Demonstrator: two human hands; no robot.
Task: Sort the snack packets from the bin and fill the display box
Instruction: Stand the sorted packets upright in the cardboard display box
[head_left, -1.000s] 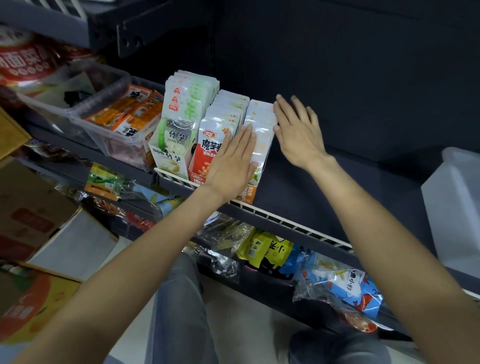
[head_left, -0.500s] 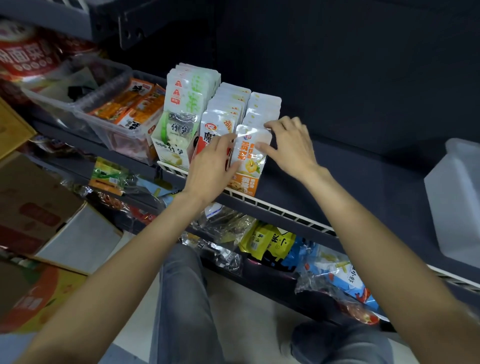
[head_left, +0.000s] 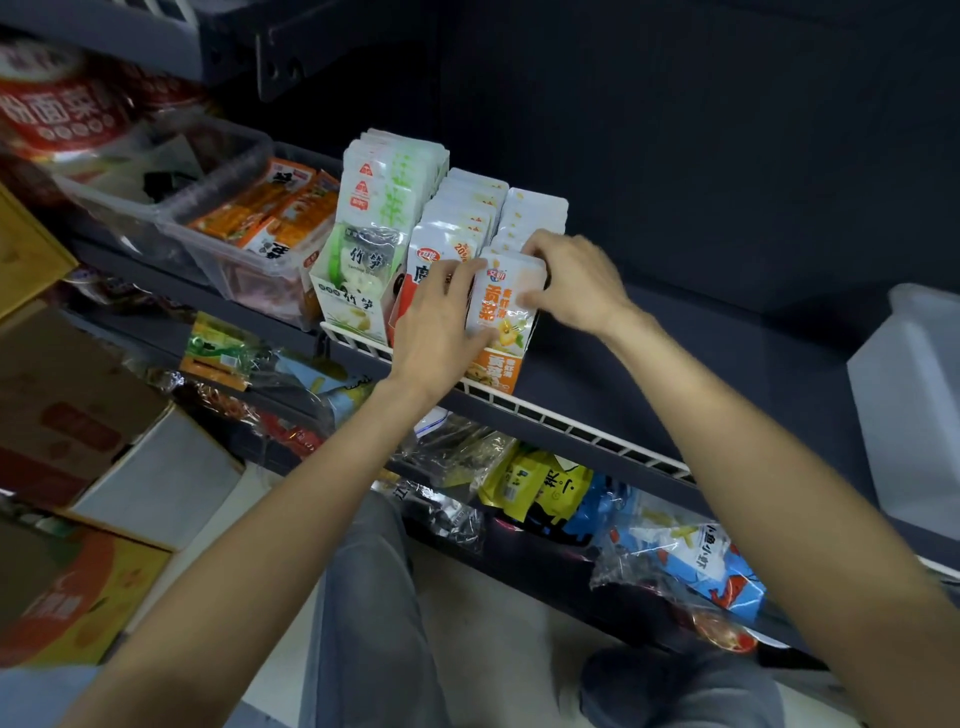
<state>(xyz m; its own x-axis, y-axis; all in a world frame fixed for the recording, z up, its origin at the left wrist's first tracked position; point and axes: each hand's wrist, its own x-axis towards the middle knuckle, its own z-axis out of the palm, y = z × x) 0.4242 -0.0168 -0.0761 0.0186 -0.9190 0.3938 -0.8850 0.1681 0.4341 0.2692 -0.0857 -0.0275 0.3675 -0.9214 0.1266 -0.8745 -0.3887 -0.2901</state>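
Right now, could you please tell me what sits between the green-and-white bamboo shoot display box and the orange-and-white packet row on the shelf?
In the head view, the red-and-white packet row stands between the green-and-white bamboo shoot display box and the orange-and-white packet row; the left hand covers its front.

cardboard cartons (head_left: 78, 415) at left, bagged goods (head_left: 685, 561) on the lower shelf, jeans-clad knees (head_left: 363, 623) below

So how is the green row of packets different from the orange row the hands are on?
The green row stands at the left, taller, with no hand on it; the orange row stands at the right, lower, its front packet held between the left hand and right hand. Green's box front shows pale green print, orange's shows orange. Both stand upright in display boxes on the same shelf.
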